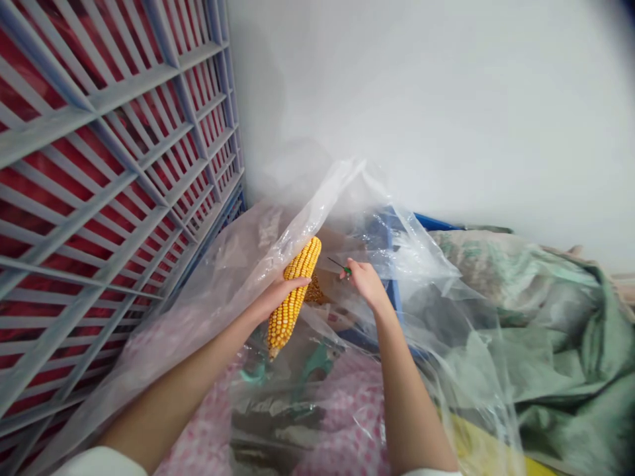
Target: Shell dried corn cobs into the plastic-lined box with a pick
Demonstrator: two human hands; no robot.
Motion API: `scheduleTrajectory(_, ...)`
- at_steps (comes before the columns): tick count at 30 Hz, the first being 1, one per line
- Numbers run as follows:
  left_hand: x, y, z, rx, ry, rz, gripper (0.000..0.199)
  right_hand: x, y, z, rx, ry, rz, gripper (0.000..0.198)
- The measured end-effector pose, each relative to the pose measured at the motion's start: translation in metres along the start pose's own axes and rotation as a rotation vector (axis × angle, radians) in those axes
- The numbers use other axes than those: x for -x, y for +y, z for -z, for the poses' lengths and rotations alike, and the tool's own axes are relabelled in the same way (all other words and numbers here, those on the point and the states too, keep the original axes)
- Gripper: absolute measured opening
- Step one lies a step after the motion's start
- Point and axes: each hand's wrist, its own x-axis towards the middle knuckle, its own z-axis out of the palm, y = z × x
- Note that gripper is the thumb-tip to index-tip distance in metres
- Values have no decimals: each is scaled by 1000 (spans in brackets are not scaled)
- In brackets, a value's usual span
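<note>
An ear of corn (297, 284) with yellow kernels is held tilted in my left hand (280, 296). The thumb lies across its front, and the other fingers are hidden behind it. To the right, my right hand (364, 281) is closed round the green handle of a small screwdriver (342, 267). Its thin dark shaft points left toward the corn, a short gap away from it. Both hands are inside the opening of a large clear plastic bag (317, 208). Loose kernels (315, 291) lie below, partly hidden by the corn.
A tall grey plastic crate (114, 165) with red material behind its slats stands on the left. Behind is a white wall (421, 99). A blue crate (394, 291) shows through the plastic. Green woven sacks (560, 357) are heaped at the right. Pink patterned cloth (347, 410) is below.
</note>
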Motion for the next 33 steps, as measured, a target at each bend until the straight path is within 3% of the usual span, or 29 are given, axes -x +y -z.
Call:
scheduleTrajectory(4,-3,1,1,-48,48,-105,47,7,-6,18,-117,-73,106,47)
scheduleTrajectory(9,-9,-9,-1,-159,39,-148,48,12,-12,17,-2,-159,121,46)
scheduleTrajectory(15,-9,-16,-2,-493,163,-181,50,18,-21,10,151,-80,71,43)
scheduleTrajectory(21,-12,-29,-5,-710,282,-132,51,18,-22,-25,388,65,88,43)
scheduleTrajectory(24,-15,-31,-3,-651,292,-85,51,16,-16,-43,496,110,154,43)
scheduleTrajectory(28,-16,-26,3,-489,280,-116,50,12,-6,-47,648,143,354,45)
scheduleTrajectory(33,-9,-20,6,-277,120,-93,46,7,6,-37,727,140,531,47)
